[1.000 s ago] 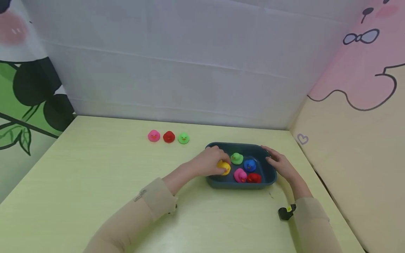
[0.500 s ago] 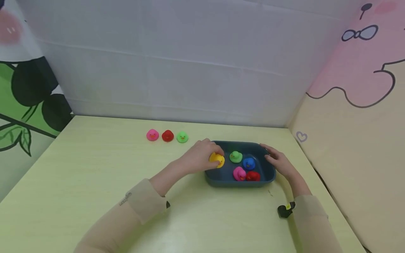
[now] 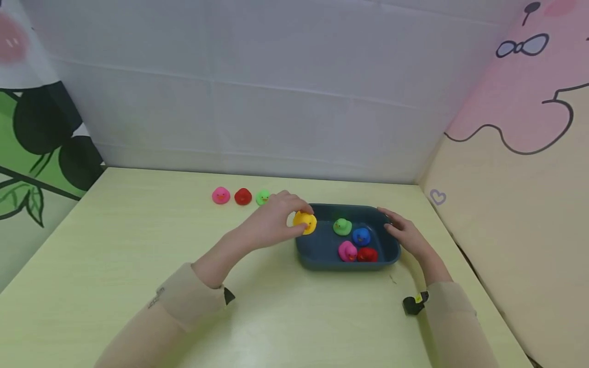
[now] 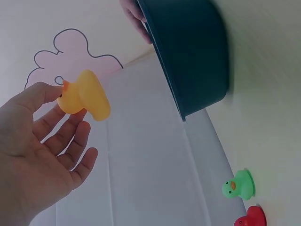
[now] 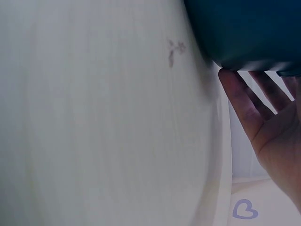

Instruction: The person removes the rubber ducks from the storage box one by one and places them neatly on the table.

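Observation:
My left hand (image 3: 269, 224) pinches a yellow rubber duck (image 3: 304, 223) between thumb and fingertips, above the left end of a dark blue-green plastic tub (image 3: 322, 266). In the left wrist view the duck (image 4: 85, 95) is tilted, and the other fingers are spread loosely below it. My right hand (image 3: 407, 235) grips the tub's right end, thumb over the rim and fingers against the outer wall. Inside the tub sit a green duck (image 3: 342, 227), a blue duck (image 3: 361, 236), a pink duck (image 3: 347, 251) and a red duck (image 3: 367, 255).
Left of the tub, toward the back of the table (image 3: 115, 255), a pink duck (image 3: 221, 195), a red duck (image 3: 243, 197) and a green duck (image 3: 263, 197) stand in a row. My left hand partly covers the green one. A white cloth wall (image 3: 257, 128) rises behind.
My left hand has lifted the yellow duck from the tub's left part and carried it up and left, over the rim. The right hand has kept its place on the tub.

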Demonstrator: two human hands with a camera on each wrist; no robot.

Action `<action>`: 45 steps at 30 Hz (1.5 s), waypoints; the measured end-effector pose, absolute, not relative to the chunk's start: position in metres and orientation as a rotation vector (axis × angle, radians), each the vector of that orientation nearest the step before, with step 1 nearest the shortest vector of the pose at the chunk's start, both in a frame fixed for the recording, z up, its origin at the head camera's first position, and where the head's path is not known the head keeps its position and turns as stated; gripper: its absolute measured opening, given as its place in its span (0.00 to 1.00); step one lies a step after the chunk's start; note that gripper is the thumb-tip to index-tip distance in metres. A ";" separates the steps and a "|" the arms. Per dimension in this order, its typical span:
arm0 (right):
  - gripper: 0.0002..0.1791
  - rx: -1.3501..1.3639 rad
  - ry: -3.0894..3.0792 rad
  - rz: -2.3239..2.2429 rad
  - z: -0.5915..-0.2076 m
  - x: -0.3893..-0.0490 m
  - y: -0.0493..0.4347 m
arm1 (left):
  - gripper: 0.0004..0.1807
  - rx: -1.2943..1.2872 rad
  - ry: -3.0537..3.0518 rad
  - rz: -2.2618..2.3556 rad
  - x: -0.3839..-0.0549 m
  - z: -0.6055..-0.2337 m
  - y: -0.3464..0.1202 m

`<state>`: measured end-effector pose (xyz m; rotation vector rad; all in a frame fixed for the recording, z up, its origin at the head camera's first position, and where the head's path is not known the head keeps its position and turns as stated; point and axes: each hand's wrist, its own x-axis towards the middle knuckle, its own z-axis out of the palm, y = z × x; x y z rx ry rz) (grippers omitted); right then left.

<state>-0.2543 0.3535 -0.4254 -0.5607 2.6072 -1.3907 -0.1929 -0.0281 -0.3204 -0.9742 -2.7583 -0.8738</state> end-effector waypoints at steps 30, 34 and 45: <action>0.28 -0.609 2.687 -1.238 -0.423 -0.275 0.368 | 0.14 -0.668 -2.447 -0.976 -0.198 -0.322 -0.132; 0.28 -0.623 2.693 -1.225 -0.428 -0.272 0.370 | 0.14 -0.551 -2.502 -0.975 -0.203 -0.330 -0.145; 0.27 -0.661 2.731 -1.194 -0.433 -0.272 0.369 | 0.15 -0.310 -2.559 -0.957 -0.231 -0.361 -0.182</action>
